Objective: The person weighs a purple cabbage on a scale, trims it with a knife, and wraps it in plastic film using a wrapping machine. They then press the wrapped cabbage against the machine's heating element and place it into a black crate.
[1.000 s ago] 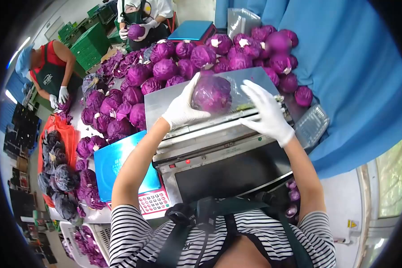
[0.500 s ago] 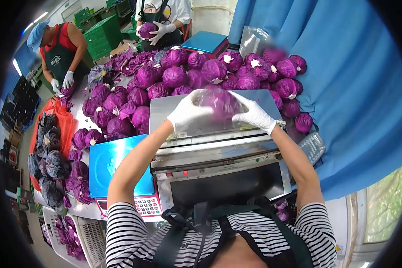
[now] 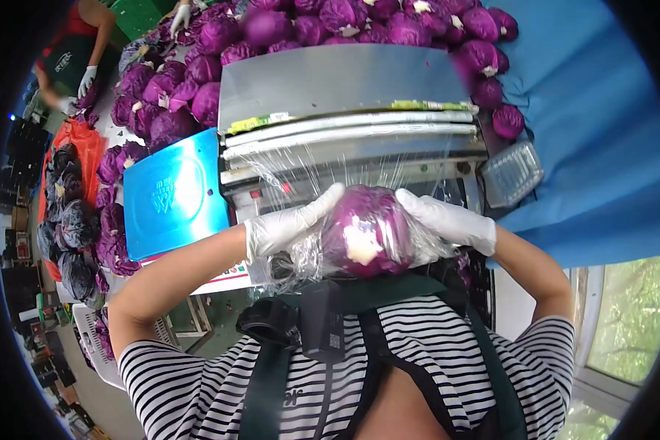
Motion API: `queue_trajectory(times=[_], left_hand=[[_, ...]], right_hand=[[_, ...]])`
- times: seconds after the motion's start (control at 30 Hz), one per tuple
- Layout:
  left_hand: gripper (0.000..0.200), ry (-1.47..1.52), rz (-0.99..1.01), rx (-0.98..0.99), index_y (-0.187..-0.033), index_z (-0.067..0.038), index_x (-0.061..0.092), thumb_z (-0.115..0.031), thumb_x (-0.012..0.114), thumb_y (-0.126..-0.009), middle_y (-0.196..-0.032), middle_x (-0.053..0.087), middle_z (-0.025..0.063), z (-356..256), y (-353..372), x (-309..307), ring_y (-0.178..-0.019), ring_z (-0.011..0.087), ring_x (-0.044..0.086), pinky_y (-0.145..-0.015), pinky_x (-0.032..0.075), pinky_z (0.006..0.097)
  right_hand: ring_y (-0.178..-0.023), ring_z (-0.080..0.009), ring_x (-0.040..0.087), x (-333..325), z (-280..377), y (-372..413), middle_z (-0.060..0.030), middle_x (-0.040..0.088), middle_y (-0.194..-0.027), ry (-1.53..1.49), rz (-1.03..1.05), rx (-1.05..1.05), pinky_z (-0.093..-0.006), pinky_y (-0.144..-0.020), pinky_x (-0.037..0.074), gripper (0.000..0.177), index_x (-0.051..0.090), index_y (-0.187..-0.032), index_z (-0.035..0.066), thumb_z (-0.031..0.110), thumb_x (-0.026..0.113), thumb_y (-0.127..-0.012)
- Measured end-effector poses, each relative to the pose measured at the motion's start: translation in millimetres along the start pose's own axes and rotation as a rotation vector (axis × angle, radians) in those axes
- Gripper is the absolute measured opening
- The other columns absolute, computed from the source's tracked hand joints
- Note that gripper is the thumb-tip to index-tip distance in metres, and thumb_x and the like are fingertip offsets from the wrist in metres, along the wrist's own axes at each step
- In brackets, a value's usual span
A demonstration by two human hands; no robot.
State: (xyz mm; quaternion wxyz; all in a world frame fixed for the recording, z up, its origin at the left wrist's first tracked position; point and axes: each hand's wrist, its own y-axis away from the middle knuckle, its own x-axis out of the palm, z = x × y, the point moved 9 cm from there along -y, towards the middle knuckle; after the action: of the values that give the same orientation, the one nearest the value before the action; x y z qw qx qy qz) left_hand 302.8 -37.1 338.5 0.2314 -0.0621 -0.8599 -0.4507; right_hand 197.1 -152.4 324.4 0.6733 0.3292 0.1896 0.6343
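Note:
Between my gloved hands is a red cabbage (image 3: 368,220) with clear plastic film drawn over it, its pale cut stem facing me. My left hand (image 3: 295,221) presses its left side, thumb and fingers against the film. On the opposite side my right hand (image 3: 447,218) grips the cabbage and film likewise. Stretched film (image 3: 345,170) runs from the cabbage back to the wrapping machine (image 3: 352,133), whose metal top stands beyond. The cabbage is close to my apron, above the machine's front part. Some fingertips are hidden by film and cabbage.
Many red cabbages (image 3: 308,29) are heaped behind the machine. A blue-topped scale (image 3: 176,198) stands left, clear plastic trays (image 3: 515,174) right. A blue curtain (image 3: 587,132) hangs at the right. At upper left a co-worker's gloved hand (image 3: 88,79) is near a cabbage.
My hands have brought the cabbage from over the machine's metal top down toward my body. Film now stretches between it and the machine. My view has tilted downward.

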Motion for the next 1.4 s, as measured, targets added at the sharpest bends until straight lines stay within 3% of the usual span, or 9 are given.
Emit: queue_trajectory(times=[0.17, 0.23, 0.37, 0.47, 0.53, 0.83, 1.17, 1.23, 1.4], left_hand=[[0.085, 0.240, 0.149, 0.070, -0.140, -0.003, 0.034, -0.070, 0.031, -0.087, -0.137, 0.044, 0.0184, 56.7, -36.2, -27.8, -0.121, 0.0313, 0.048, -0.106, 0.036, 0.0425], [0.069, -0.200, -0.320, -0.044, -0.133, -0.003, 0.043, -0.058, 0.039, -0.093, -0.130, 0.051, 0.0165, 51.9, -3.3, -67.7, -0.116, 0.0273, 0.052, -0.096, 0.045, 0.0399], [0.054, -1.141, -0.637, 0.920, -0.129, -0.002, 0.048, -0.023, 0.061, -0.081, -0.127, 0.049, 0.0243, 12.4, 70.3, -65.3, -0.120, 0.0379, 0.047, -0.102, 0.036, 0.0415], [0.073, -1.443, -0.844, 0.915, -0.130, -0.006, 0.047, -0.008, 0.069, -0.061, -0.134, 0.042, 0.0258, 24.3, 76.6, -42.2, -0.123, 0.0414, 0.042, -0.105, 0.032, 0.0465], [0.074, -1.489, -0.998, 0.952, -0.129, -0.009, 0.050, -0.009, 0.075, -0.059, -0.136, 0.039, 0.0246, 24.7, 68.0, -33.8, -0.123, 0.0414, 0.042, -0.103, 0.034, 0.0488], [0.018, -1.526, -0.917, 1.289, -0.085, -0.012, 0.062, -0.012, 0.072, -0.069, -0.125, 0.057, 0.0082, -4.7, 54.5, -11.3, -0.124, 0.0325, 0.046, -0.104, 0.033, 0.0493], [0.025, -0.732, -0.672, 1.262, -0.098, -0.005, 0.058, -0.028, 0.050, -0.095, -0.085, 0.065, 0.0076, 33.7, 48.0, -38.6, -0.084, 0.0235, 0.062, -0.097, 0.041, 0.0427], [0.026, 0.041, -0.775, 1.108, -0.095, -0.006, 0.056, -0.031, 0.049, -0.097, -0.074, 0.059, 0.0055, 57.9, 39.8, -77.7, -0.070, 0.0194, 0.057, -0.083, 0.046, 0.0349], [0.030, 0.386, -0.554, 1.165, -0.073, -0.013, 0.041, -0.030, 0.053, -0.095, -0.057, 0.032, -0.0054, 18.0, 67.6, -47.8, -0.049, 0.0073, 0.029, -0.047, 0.027, 0.0246]], right_hand=[[-0.122, -0.0214, 0.046, 34.7, -26.1, -13.3, -0.0135, 0.044, -0.137, -0.561, 0.193, -0.005, -0.0359, -0.106, 0.036, 0.079, 0.033, -0.139, 0.002, 0.064, 0.033, -0.090], [-0.117, -0.0216, 0.051, 26.4, -20.7, -5.5, -0.0131, 0.053, -0.128, -0.500, 0.117, -0.023, -0.0334, -0.102, 0.039, 0.071, 0.041, -0.135, 0.002, 0.058, 0.036, -0.093], [-0.097, -0.0190, 0.060, -29.7, -59.6, 16.0, -0.0087, 0.066, -0.094, 0.190, -0.266, 0.155, -0.0326, -0.092, 0.042, 0.045, 0.059, -0.112, -0.001, 0.039, 0.044, -0.098], [-0.101, -0.0219, 0.058, -51.1, -54.2, 49.4, -0.0108, 0.063, -0.103, 0.108, -0.482, -0.339, -0.0346, -0.094, 0.042, 0.028, 0.057, -0.112, 0.000, 0.018, 0.054, -0.091], [-0.111, -0.0293, 0.053, -42.4, -41.3, 73.5, -0.0141, 0.056, -0.119, 0.925, -0.729, -0.687, -0.0378, -0.098, 0.040, 0.044, 0.053, -0.120, 0.002, 0.001, 0.056, -0.075], [-0.133, -0.0327, 0.032, -18.8, -80.7, 56.7, -0.0090, 0.040, -0.140, 1.368, -0.856, -0.674, -0.0481, -0.107, 0.029, 0.045, 0.056, -0.118, 0.019, 0.019, 0.060, -0.073], [-0.122, -0.0257, 0.049, -33.2, -62.0, 82.1, -0.0073, 0.067, -0.109, 0.440, -0.834, -0.866, -0.0442, -0.110, 0.024, 0.015, 0.061, -0.087, 0.007, 0.022, 0.057, -0.088], [-0.109, -0.0209, 0.058, -39.9, -59.7, 80.8, -0.0121, 0.067, -0.105, 0.047, -0.780, -0.789, -0.0434, -0.113, 0.019, 0.021, 0.057, -0.085, 0.006, 0.024, 0.051, -0.093], [-0.052, -0.0104, 0.042, -32.7, -42.1, 59.5, 0.0027, 0.036, -0.058, -0.609, -0.461, -0.844, -0.0264, -0.055, 0.042, 0.030, 0.050, -0.083, 0.008, 0.032, 0.043, -0.100]])
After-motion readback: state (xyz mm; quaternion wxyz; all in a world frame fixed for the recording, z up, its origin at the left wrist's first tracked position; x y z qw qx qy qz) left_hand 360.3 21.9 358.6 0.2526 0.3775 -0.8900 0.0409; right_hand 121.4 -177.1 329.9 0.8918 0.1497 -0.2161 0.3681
